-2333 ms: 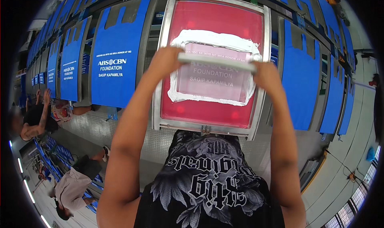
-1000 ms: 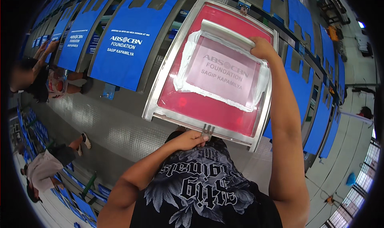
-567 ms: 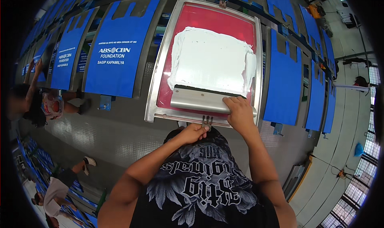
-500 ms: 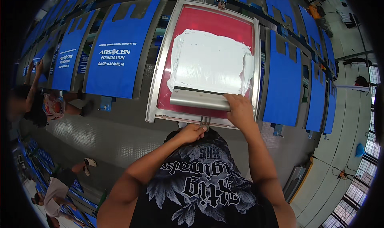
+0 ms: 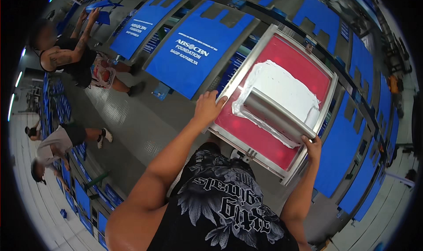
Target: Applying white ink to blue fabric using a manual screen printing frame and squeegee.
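Note:
A silk-screen frame (image 5: 234, 84) with metal rails and red mesh lies tilted across the view ahead of me. White ink (image 5: 282, 86) is spread thickly over its mesh. A long metal squeegee (image 5: 280, 113) lies across the ink, with a ridge of ink along its near side. My left hand (image 5: 208, 108) is closed on the left rail of the frame, thumb on top. On the opposite rail, my right hand (image 5: 313, 149) is closed beside the squeegee's right end; its fingers are partly hidden. A small metal clamp (image 5: 250, 155) sits at the frame's near edge.
Blue printed fabric bags (image 5: 200, 48) lie on boards to the left, with plain blue ones (image 5: 341, 149) to the right. At the left a co-worker (image 5: 72, 55) handles a blue bag; another person (image 5: 57, 147) bends over farther boards.
My left hand has gone from the near-edge clamp to the left rail. My right hand has left the squeegee for the right rail. The squeegee now lies farther into the ink; the view has turned.

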{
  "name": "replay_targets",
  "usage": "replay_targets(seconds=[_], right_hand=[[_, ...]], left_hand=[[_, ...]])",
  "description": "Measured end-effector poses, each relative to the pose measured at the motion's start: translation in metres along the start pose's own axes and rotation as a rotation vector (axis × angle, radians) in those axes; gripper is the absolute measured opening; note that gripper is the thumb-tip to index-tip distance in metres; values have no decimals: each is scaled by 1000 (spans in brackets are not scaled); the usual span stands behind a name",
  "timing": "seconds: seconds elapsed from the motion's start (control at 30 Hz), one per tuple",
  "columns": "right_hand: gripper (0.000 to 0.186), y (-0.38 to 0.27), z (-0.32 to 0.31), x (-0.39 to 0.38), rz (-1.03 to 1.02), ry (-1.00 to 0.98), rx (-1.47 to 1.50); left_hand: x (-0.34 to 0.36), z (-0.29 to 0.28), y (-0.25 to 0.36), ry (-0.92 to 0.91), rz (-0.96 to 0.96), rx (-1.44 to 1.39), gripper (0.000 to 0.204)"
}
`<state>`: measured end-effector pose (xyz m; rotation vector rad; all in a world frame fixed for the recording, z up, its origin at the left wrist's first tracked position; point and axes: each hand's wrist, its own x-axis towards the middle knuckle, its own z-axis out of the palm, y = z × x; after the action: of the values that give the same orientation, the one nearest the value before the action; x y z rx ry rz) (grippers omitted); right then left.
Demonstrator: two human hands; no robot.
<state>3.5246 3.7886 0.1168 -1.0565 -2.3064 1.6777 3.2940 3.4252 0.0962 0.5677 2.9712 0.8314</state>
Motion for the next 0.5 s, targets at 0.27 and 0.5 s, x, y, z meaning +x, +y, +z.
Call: replay_targets(seconds=[0.27,0.5], right_hand=[[52,-21,-1,-5,82,138,141],[48,-133,134,-16,48,196,99]], left_hand=[[13,-5,-25,-334,-128,-647,43],[85,-69,-150,-303,-91,-812,40]])
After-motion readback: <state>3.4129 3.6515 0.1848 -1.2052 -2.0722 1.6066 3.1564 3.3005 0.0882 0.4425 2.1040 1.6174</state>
